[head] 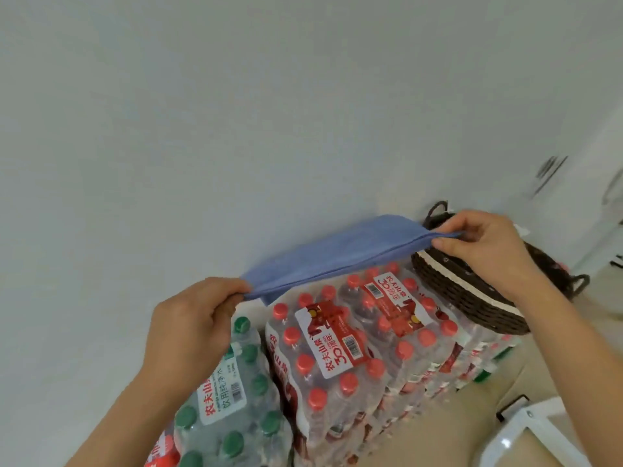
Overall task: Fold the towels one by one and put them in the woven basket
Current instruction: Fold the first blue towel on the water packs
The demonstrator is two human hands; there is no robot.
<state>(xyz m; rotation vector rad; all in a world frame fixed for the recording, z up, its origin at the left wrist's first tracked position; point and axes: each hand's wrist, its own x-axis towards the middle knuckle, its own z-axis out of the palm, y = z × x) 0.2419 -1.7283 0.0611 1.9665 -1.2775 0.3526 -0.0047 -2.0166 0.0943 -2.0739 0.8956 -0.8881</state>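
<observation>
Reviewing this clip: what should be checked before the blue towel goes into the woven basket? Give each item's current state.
1. Left hand grips one end of the blue towel: ok.
2. Right hand pinches the other end: ok.
3. Towel folded enough for the basket: cannot tell; it is doubled, with layers showing at the edge.
4. Woven basket sits close by the right hand: ok.
5. Room inside the basket: cannot tell, the right hand hides it.
6. Towel held clear above the bottle packs: ok.
</observation>
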